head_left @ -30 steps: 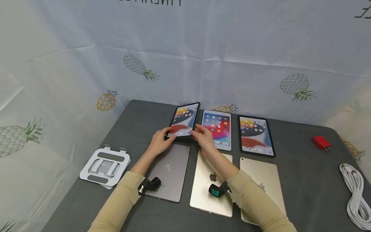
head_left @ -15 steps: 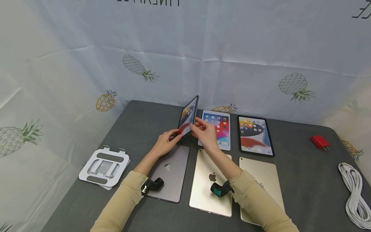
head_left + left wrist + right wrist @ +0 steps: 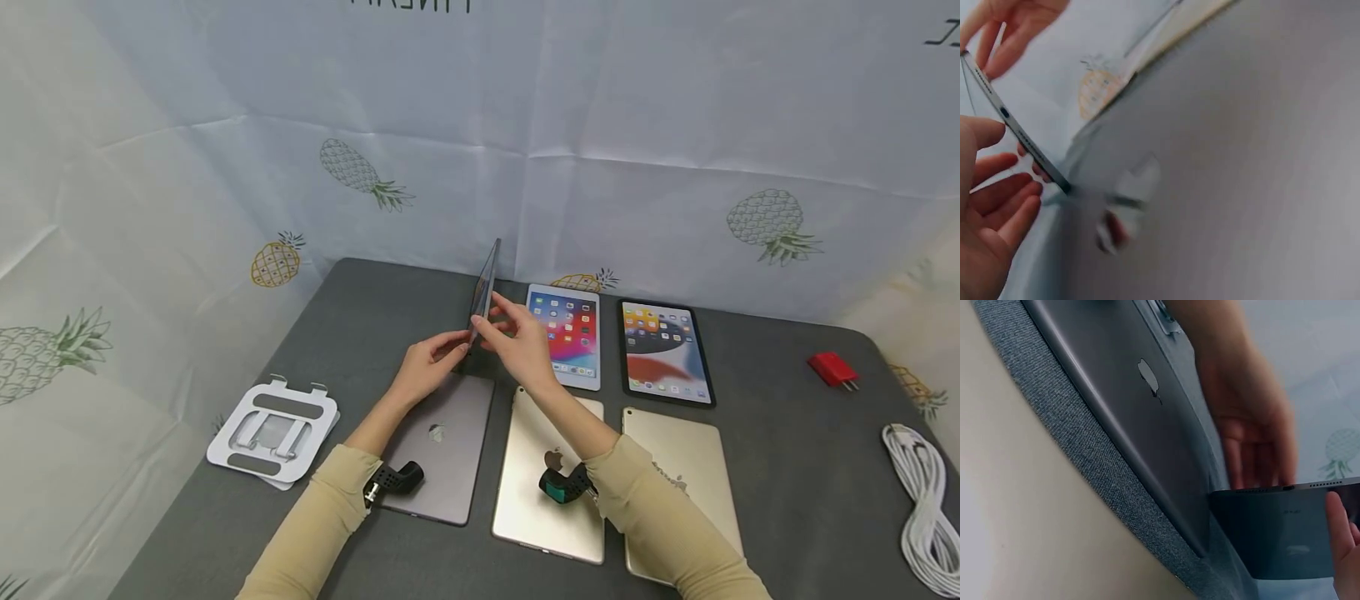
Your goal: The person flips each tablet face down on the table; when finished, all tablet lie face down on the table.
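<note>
Both hands hold a thin dark tablet (image 3: 487, 279), raised and stood nearly on edge over the back of the table. My left hand (image 3: 426, 368) pinches its lower end, thumb on one face and fingers on the other. Higher up, my right hand (image 3: 523, 346) grips the tablet's near right side. The left wrist view shows the narrow edge of the tablet (image 3: 1004, 112), with a charging port. From the right wrist, its dark back (image 3: 1279, 531) with a logo is visible. A grey tablet (image 3: 442, 467) lies face down beneath my left wrist.
Two gold tablets (image 3: 517, 500) lie face down to the right. Behind them are a white-framed tablet (image 3: 573, 333) and a black-framed one (image 3: 663, 350), screens lit. A white folding stand (image 3: 322, 408) sits left; a red plug (image 3: 831, 368) and coiled white cable (image 3: 924, 500) are far right.
Over the last second, the held tablet has turned from screen toward the camera to almost edge-on. My right hand has shifted slightly left with it; both hands keep their hold.
</note>
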`<state>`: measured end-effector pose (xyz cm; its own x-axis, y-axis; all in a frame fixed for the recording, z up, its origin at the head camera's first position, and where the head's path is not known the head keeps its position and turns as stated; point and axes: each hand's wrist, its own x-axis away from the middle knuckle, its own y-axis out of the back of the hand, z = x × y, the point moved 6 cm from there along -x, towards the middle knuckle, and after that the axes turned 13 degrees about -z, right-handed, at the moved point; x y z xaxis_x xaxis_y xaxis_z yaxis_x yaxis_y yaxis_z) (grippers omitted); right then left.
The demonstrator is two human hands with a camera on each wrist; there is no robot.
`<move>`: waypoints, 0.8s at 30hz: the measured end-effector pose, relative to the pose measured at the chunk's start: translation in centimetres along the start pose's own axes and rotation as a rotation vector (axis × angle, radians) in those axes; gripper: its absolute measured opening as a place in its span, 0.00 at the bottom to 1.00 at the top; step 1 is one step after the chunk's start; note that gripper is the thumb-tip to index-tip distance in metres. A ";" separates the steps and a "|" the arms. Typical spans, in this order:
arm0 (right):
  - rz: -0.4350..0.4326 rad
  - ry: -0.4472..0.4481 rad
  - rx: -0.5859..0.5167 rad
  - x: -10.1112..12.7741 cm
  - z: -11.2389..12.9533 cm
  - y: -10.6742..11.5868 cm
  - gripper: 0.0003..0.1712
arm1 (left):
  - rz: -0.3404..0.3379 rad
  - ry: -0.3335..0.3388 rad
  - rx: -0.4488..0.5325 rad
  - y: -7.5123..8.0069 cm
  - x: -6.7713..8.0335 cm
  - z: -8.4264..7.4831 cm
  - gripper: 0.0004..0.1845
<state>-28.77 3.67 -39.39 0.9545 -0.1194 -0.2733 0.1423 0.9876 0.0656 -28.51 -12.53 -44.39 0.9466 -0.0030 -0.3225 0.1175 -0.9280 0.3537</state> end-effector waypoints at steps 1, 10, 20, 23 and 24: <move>0.005 -0.004 -0.001 0.0 -0.1 -0.1 0.34 | -0.018 -0.020 0.024 0.1 -0.1 -0.4 0.19; 0.068 -0.075 -0.047 0.2 -0.6 -0.5 0.28 | -0.110 -0.090 0.096 0.7 -1.5 -6.0 0.20; 0.185 0.006 0.020 0.7 -1.5 -0.7 0.40 | -0.105 -0.036 0.059 0.6 -2.0 -5.7 0.24; 0.192 0.027 0.039 0.8 -1.6 -0.8 0.40 | -0.110 -0.063 0.031 0.8 -2.1 -6.1 0.23; 0.195 0.026 0.041 0.8 -1.7 -0.8 0.40 | -0.114 -0.077 0.020 0.8 -2.1 -6.2 0.23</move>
<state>-28.53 2.93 -41.31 0.9580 0.0770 -0.2762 -0.0334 0.9867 0.1591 -28.51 -10.97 -37.98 0.9016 0.0749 -0.4259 0.2160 -0.9312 0.2935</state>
